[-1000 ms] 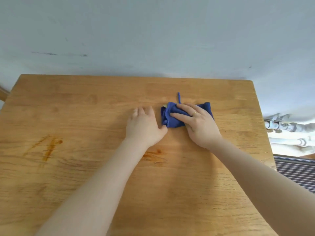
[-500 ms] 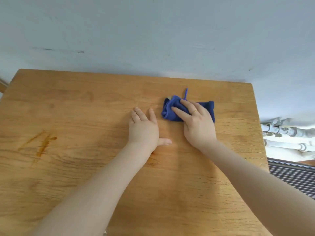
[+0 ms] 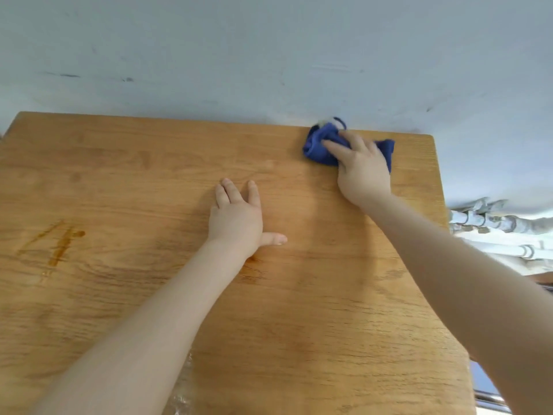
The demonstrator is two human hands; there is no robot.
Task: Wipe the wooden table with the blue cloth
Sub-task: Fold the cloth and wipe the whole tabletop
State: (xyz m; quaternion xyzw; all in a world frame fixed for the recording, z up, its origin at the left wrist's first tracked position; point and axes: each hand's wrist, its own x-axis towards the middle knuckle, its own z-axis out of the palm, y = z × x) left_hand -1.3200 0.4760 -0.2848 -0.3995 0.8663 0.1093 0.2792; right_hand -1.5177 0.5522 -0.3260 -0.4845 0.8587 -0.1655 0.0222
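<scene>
Cloth [image 3: 317,146] bunched under right hand [image 3: 360,169] fingers, at table [image 3: 149,295] far edge.

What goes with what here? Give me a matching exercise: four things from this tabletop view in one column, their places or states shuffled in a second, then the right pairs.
Column one:
1. crumpled blue cloth
2. left hand
3. right hand
4. orange-brown streaky stain

Column two:
A. lies flat on the bare wooden table, fingers spread
B. on the table's left part, away from both hands
C. bunched at the table's far edge by the wall
D. presses down on the cloth

Pairs: 1-C, 2-A, 3-D, 4-B
</scene>
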